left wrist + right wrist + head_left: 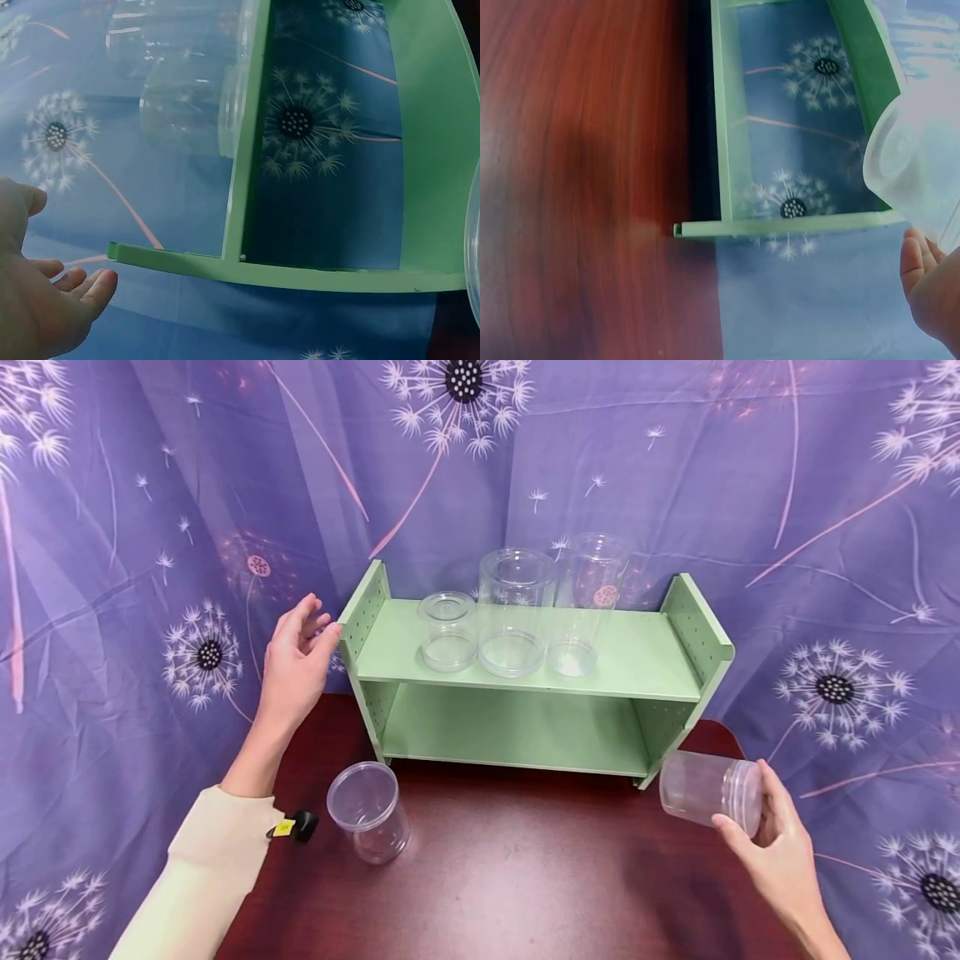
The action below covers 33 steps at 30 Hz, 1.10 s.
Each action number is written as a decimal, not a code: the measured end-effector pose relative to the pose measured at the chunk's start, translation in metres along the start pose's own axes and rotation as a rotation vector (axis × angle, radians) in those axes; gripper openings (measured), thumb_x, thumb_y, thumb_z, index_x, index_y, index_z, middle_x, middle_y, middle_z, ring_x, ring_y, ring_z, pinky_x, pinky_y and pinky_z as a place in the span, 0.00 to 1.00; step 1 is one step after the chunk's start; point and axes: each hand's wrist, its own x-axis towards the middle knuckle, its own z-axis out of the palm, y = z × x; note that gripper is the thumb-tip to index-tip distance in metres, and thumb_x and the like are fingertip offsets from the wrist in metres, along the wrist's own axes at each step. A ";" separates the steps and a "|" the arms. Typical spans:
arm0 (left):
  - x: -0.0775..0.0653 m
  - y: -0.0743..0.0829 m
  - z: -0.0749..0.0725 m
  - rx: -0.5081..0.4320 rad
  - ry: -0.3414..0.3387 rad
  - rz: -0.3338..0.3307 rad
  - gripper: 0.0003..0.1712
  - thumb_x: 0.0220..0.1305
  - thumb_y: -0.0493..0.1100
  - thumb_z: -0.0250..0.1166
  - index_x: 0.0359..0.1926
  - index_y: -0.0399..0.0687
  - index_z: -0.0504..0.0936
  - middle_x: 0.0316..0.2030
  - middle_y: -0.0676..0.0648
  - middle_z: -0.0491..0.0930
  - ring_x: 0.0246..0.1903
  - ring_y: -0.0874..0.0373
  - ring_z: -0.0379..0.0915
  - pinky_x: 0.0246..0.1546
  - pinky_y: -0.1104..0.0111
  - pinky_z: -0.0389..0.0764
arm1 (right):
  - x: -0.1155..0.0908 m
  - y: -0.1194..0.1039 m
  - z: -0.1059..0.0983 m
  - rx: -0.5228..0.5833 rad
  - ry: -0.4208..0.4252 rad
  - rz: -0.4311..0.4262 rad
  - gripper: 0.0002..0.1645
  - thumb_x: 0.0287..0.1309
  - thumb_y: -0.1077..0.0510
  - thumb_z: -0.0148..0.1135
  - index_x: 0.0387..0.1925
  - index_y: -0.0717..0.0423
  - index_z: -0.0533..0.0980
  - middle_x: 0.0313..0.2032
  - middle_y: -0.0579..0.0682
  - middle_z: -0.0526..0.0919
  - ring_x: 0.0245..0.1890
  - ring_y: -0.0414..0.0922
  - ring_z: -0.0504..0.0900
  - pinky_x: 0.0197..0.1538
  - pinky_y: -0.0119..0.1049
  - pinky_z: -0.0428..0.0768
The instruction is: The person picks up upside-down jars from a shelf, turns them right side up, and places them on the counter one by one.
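My right hand (783, 852) grips a clear plastic jar (693, 789) by its lidded end. The jar lies sideways in the air, its base toward the right end of the green shelf (525, 685); the right wrist view shows the cloudy jar (922, 157) too. With fingers loosely bent and nothing in them, my left hand (295, 660) is beside the top of the shelf's left side panel. Below it on the table stands another clear jar (371, 818). On the upper shelf board are a short jar (448, 635), a wide taller jar (516, 610) and a tall narrow jar (585, 610).
The two-tier shelf stands at the back of a dark red wooden table (510, 877). Raised side panels flank its upper board. Behind and on both sides hangs a purple dandelion-print curtain (637, 485).
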 end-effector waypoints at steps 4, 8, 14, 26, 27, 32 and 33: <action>0.004 -0.007 0.006 0.072 -0.009 0.019 0.36 0.74 0.42 0.63 0.77 0.38 0.64 0.72 0.39 0.66 0.68 0.47 0.69 0.68 0.57 0.72 | -0.001 0.001 -0.009 -0.119 0.029 0.006 0.56 0.51 0.84 0.63 0.79 0.56 0.58 0.59 0.35 0.75 0.52 0.30 0.76 0.51 0.13 0.73; 0.007 -0.015 0.010 0.097 -0.022 0.040 0.36 0.73 0.41 0.64 0.76 0.35 0.65 0.72 0.37 0.63 0.68 0.45 0.68 0.68 0.57 0.72 | -0.001 0.005 -0.016 -0.116 0.042 0.019 0.56 0.51 0.84 0.63 0.79 0.56 0.58 0.60 0.36 0.74 0.53 0.30 0.76 0.52 0.13 0.73; 0.009 -0.021 0.012 0.149 -0.057 0.048 0.35 0.74 0.41 0.62 0.77 0.36 0.64 0.74 0.37 0.61 0.68 0.43 0.68 0.67 0.54 0.73 | -0.001 0.007 -0.024 -0.186 0.047 0.039 0.57 0.53 0.82 0.66 0.80 0.54 0.56 0.60 0.35 0.73 0.53 0.29 0.75 0.52 0.13 0.72; 0.014 -0.022 0.015 0.271 -0.095 0.097 0.34 0.75 0.40 0.60 0.77 0.35 0.63 0.74 0.34 0.62 0.71 0.40 0.62 0.69 0.49 0.69 | -0.007 0.015 -0.031 -0.395 0.029 0.020 0.58 0.50 0.68 0.76 0.80 0.48 0.59 0.62 0.23 0.66 0.54 0.22 0.67 0.52 0.11 0.62; 0.014 -0.022 0.015 0.276 -0.095 0.100 0.34 0.75 0.40 0.60 0.77 0.35 0.63 0.74 0.34 0.62 0.71 0.41 0.62 0.69 0.49 0.69 | -0.007 0.016 -0.031 -0.412 0.022 0.013 0.58 0.50 0.67 0.77 0.80 0.48 0.59 0.63 0.22 0.65 0.55 0.22 0.66 0.53 0.10 0.61; 0.014 -0.022 0.015 0.288 -0.097 0.100 0.33 0.75 0.40 0.61 0.75 0.34 0.65 0.73 0.34 0.65 0.70 0.40 0.64 0.67 0.48 0.71 | -0.009 0.021 -0.028 -0.480 -0.015 -0.003 0.59 0.49 0.62 0.79 0.80 0.49 0.59 0.71 0.34 0.65 0.61 0.20 0.60 0.57 0.11 0.55; 0.014 -0.022 0.016 0.294 -0.097 0.102 0.32 0.75 0.40 0.61 0.75 0.34 0.66 0.73 0.34 0.65 0.69 0.40 0.64 0.66 0.47 0.71 | -0.009 0.022 -0.027 -0.489 -0.021 -0.006 0.60 0.49 0.62 0.79 0.80 0.49 0.59 0.73 0.41 0.66 0.62 0.19 0.59 0.58 0.11 0.54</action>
